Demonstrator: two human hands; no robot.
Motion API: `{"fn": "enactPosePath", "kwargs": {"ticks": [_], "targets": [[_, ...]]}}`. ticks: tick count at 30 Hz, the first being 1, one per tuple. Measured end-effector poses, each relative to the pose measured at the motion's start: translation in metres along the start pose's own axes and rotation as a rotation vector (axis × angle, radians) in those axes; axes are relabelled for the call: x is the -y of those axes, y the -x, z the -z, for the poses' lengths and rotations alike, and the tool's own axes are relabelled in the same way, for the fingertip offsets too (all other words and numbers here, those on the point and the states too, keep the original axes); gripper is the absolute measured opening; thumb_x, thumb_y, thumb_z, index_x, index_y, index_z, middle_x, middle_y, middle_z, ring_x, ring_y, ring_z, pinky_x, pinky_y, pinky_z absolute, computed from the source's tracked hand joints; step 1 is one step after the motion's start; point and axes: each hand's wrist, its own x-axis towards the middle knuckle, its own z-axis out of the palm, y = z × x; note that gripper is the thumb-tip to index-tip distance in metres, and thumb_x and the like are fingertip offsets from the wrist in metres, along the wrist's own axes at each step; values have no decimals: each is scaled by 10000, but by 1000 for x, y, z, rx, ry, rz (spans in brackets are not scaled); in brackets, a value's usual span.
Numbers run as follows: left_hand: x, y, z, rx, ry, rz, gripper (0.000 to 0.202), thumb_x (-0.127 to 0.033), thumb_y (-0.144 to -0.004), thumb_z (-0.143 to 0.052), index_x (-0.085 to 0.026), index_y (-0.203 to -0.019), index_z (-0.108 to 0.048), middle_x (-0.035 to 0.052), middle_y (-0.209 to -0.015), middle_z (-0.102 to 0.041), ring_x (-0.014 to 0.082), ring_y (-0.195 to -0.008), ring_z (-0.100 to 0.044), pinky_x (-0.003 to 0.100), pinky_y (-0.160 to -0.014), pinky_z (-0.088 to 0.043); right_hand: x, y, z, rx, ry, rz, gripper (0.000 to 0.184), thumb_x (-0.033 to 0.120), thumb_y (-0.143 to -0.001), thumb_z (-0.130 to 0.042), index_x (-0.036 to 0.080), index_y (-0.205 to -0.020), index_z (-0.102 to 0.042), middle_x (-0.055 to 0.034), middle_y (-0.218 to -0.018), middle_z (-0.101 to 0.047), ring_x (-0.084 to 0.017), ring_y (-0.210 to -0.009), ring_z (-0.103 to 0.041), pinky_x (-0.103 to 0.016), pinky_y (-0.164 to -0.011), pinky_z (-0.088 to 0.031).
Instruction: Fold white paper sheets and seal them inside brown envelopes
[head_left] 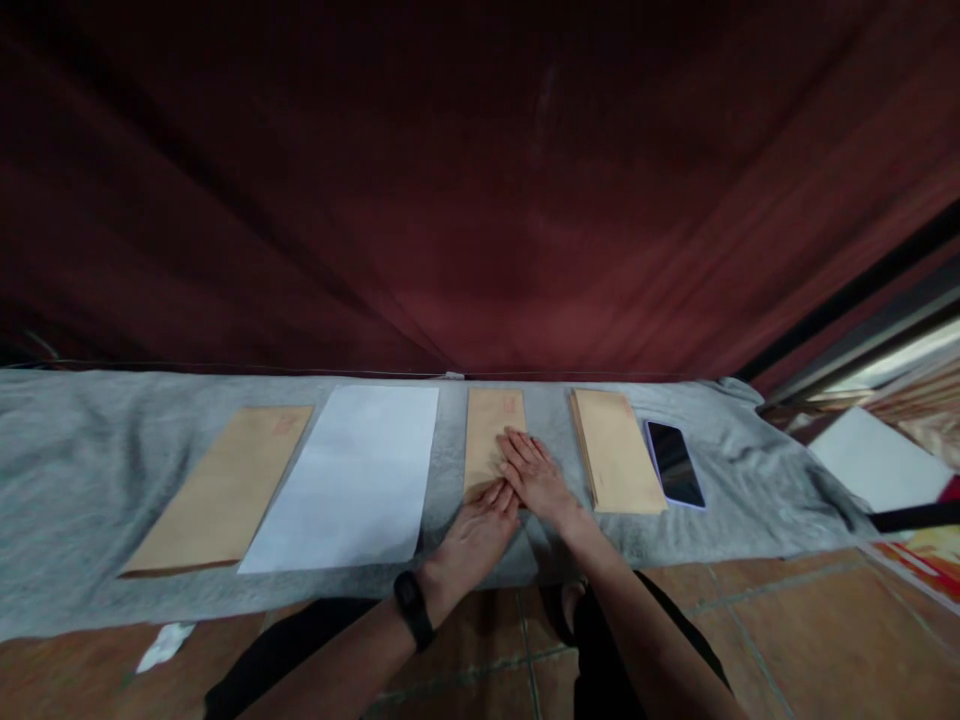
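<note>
A brown paper envelope point(486, 430) lies flat on the grey cloth, straight in front of me. Across its lower half rests my left hand point(476, 530), fingers stretched out and a dark band on the wrist. My right hand point(534, 475) lies flat on the envelope too, its fingertips just above those of the left. The hands touch each other and cover the envelope's lower right part. To the right is a stack of brown envelopes point(619, 450). On the left lie white paper sheets point(349, 480) and another brown envelope point(221, 490).
A phone point(675, 463) in a pale purple case sits beside the envelope stack. The grey cloth point(60, 480) covers the long surface, with a dark red curtain point(480, 200) behind it. A crumpled white tissue point(165, 645) lies on the tiled floor point(795, 630).
</note>
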Motion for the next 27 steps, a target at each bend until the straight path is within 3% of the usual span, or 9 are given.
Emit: {"fn": "enactPosePath", "kwargs": {"ticks": [6,12,18,22,27], "targets": [[-5,3,6,32,-38,49,436,-1,-895,-463,-80,-1304,-591,221,-1391,-589,289,-1287,-583,421,-1011,-534,-8,-14,-1,15,74,7,525,385,-1069,-288,238,-1573,-293,-70,-1643,-274,-191,-1517,-259,-451,-1241,-215],[-11,8,1,7,-123,76,471,36,-838,-469,-33,-1283,-608,259,-1352,-604,313,-1268,-595,431,-993,-541,-14,-63,-1,-60,131,-7,522,359,-1062,-322,200,-1560,-321,-112,-1619,-320,-217,-1508,-284,-486,-1230,-221],[-10,16,-2,-66,-186,53,495,44,-825,-436,-62,-1270,-624,228,-1305,-645,301,-1210,-636,428,-948,-570,-11,-100,0,-17,133,59,540,379,-1058,-342,160,-1551,-342,-124,-1616,-318,-234,-1511,-274,-478,-1249,-177],[-9,18,-6,-98,-158,47,547,46,-809,-407,-67,-1314,-587,235,-1304,-644,309,-1236,-621,460,-966,-560,-2,-99,-3,55,95,116,534,401,-1059,-311,234,-1566,-316,-56,-1619,-317,-220,-1517,-256,-472,-1254,-176],[-4,19,-6,-80,-80,36,524,13,-847,-401,-55,-1343,-554,248,-1328,-625,305,-1255,-606,460,-995,-534,13,-75,-6,167,42,170,537,450,-1066,-238,276,-1571,-291,-1,-1631,-284,-184,-1530,-206,-457,-1270,-119]]}}
